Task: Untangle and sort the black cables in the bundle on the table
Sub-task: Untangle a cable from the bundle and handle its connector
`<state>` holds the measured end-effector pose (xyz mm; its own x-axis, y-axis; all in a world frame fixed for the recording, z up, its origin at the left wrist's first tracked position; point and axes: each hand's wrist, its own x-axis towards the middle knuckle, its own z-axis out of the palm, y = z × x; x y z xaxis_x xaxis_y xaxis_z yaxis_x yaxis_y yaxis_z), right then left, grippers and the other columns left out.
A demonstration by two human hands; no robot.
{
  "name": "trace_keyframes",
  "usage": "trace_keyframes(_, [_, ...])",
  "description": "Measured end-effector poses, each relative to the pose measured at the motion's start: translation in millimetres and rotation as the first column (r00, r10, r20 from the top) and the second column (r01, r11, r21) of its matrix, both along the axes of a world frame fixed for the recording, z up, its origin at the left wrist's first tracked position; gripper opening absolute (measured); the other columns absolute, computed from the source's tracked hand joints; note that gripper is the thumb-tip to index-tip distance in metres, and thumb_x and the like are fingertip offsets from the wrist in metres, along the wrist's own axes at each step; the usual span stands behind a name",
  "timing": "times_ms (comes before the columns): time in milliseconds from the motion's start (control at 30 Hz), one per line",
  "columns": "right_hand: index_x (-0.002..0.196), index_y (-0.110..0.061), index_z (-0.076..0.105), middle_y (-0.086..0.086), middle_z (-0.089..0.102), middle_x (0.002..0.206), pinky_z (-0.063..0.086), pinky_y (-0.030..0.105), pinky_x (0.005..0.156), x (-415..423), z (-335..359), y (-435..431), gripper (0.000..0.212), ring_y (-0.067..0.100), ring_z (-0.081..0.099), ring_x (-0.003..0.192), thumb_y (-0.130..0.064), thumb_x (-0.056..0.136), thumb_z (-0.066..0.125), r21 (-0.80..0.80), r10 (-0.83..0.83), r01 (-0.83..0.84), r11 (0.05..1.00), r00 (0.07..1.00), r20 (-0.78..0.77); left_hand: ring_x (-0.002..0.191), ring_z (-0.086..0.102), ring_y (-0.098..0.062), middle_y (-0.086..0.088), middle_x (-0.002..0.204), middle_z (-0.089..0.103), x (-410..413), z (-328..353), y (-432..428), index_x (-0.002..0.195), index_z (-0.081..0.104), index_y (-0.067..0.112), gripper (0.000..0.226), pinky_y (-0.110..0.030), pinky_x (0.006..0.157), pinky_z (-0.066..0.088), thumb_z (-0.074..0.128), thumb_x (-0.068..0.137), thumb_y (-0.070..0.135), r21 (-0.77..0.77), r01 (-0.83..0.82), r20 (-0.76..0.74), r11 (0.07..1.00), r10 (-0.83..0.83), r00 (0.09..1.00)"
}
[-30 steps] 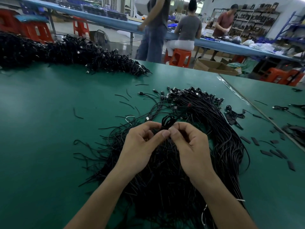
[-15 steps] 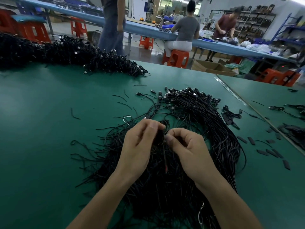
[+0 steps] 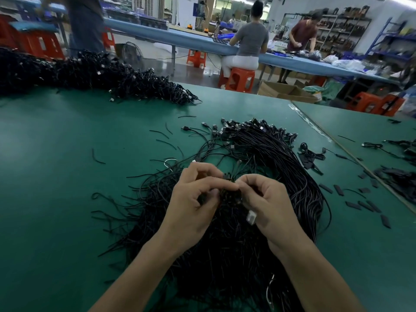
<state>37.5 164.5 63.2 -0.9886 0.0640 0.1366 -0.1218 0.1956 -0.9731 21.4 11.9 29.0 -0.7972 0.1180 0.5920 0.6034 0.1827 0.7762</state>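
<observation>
Head view | left hand (image 3: 193, 199) and right hand (image 3: 265, 199) both pinch one cable knot (image 3: 229, 179) between them, equally near | bundle (image 3: 281, 158) lies under hands on table (image 3: 67, 176), strands running away toward far-right connectors (image 3: 258, 127)

Both hands work the cable bundle on the green table

Left hand (image 3: 193, 203) and right hand (image 3: 267, 206) pinch black strands above the bundle (image 3: 281, 167), mid-table (image 3: 67, 176).

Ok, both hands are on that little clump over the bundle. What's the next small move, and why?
Probably ease the hands slowly apart to tease one cable loose. The left hand and right hand both pinch the same small clump of black cables, close together, just above the tangled bundle, and no strand looks separated yet.
</observation>
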Motion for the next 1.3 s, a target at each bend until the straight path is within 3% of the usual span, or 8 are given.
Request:
trace_keyframes(267, [0.083, -0.019, 0.069, -0.010, 0.067, 0.071, 0.049, 0.017, 0.061, 3.4, 5.9, -1.6, 0.013, 0.002, 0.061, 0.063, -0.015, 0.095, 0.064, 0.155, 0.018, 0.002, 0.988, 0.991, -0.132, 0.056, 0.053, -0.005, 0.009, 0.065, 0.060, 4.3, -6.1, 6.0, 0.083, 0.070, 0.023, 0.029, -0.017, 0.052, 0.039, 0.051, 0.099, 0.039, -0.207, 0.073, 0.111, 0.976, -0.051, 0.993])
trace_keyframes(367, [0.083, -0.023, 0.068, -0.009, 0.068, 0.077, 0.049, 0.016, 0.063, 8.5, 7.4, -7.6, 0.014, 0.002, 0.062, 0.068, -0.015, 0.094, 0.066, 0.228, 0.054, -0.013, 0.974, 0.983, -0.174, 0.066, 0.059, -0.022, -0.009, 0.074, 0.064, 1.2, -4.1, 4.7, 0.083, 0.066, 0.009, 0.039, -0.038, 0.062, 0.048, 0.040, 0.100, 0.031, 0.048, 0.160, 0.331, 0.986, -0.167, 0.929])
trace_keyframes(500, [0.081, -0.025, 0.067, -0.011, 0.065, 0.077, 0.045, 0.012, 0.064, 14.9, 1.9, -14.3, 0.016, 0.003, 0.058, 0.070, -0.015, 0.093, 0.066, 0.310, 0.071, -0.021, 0.950, 0.986, -0.151, 0.090, 0.065, -0.024, -0.020, 0.098, 0.071, -1.6, 3.0, -3.9, 0.105, 0.073, 0.008, 0.060, -0.036, 0.081, 0.054, 0.032, 0.089, 0.049, 0.466, 0.122, 0.545, 0.876, -0.393, 0.740])
trace_keyframes(700, [0.085, -0.025, 0.071, -0.011, 0.071, 0.078, 0.047, 0.017, 0.061, 14.1, -7.1, -13.4, 0.013, 0.004, 0.063, 0.069, -0.019, 0.095, 0.065, 0.297, 0.060, -0.050, 0.953, 0.998, -0.023, 0.087, 0.068, -0.007, 0.001, 0.093, 0.077, -1.0, 10.4, -6.9, 0.094, 0.080, 0.029, 0.056, -0.027, 0.080, 0.047, 0.036, 0.092, 0.063, 0.326, 0.144, 0.447, 0.934, -0.287, 0.847])
trace_keyframes(800, [0.085, -0.023, 0.072, 0.002, 0.072, 0.080, 0.051, 0.041, 0.066, 11.2, -12.1, -12.7, 0.013, 0.024, 0.065, 0.073, -0.024, 0.096, 0.064, 0.269, 0.011, -0.020, 0.963, 0.999, 0.037, 0.092, 0.067, -0.008, 0.004, 0.092, 0.076, -1.9, 9.4, -7.2, 0.081, 0.080, 0.025, 0.062, -0.026, 0.084, 0.044, 0.031, 0.095, 0.062, 0.316, 0.130, 0.442, 0.940, -0.267, 0.856])
trace_keyframes(933, [0.077, -0.019, 0.070, 0.005, 0.069, 0.073, 0.052, 0.045, 0.065, 8.3, -12.0, -10.2, 0.019, 0.016, 0.059, 0.066, -0.021, 0.096, 0.064, 0.177, -0.035, 0.035, 0.984, 0.999, -0.001, 0.082, 0.057, 0.001, 0.015, 0.082, 0.059, -3.2, 7.2, -6.9, 0.063, 0.076, 0.030, 0.034, -0.013, 0.075, 0.042, 0.063, 0.089, 0.046, 0.138, 0.118, 0.415, 0.983, -0.166, 0.895])
trace_keyframes(1100, [0.081, -0.022, 0.068, -0.012, 0.069, 0.073, 0.052, 0.020, 0.069, 7.9, -9.5, -9.2, 0.017, 0.001, 0.062, 0.070, -0.016, 0.096, 0.063, 0.151, -0.090, 0.109, 0.982, 0.988, -0.123, 0.049, 0.044, -0.007, 0.003, 0.057, 0.056, -0.5, 1.2, -4.5, 0.071, 0.075, 0.017, 0.035, -0.019, 0.049, 0.036, 0.066, 0.081, 0.049, 0.034, 0.142, 0.356, 0.989, -0.145, 0.923])
trace_keyframes(1300, [0.083, -0.018, 0.069, -0.011, 0.068, 0.072, 0.050, 0.017, 0.061, 10.0, -2.1, -12.8, 0.015, 0.002, 0.062, 0.065, -0.013, 0.096, 0.062, 0.147, -0.001, 0.025, 0.989, 0.987, -0.159, 0.073, 0.067, -0.024, -0.013, 0.080, 0.073, 0.5, 3.2, -2.5, 0.080, 0.077, 0.013, 0.065, -0.030, 0.069, 0.054, 0.029, 0.096, 0.054, 0.319, 0.263, 0.581, 0.911, -0.407, 0.705])
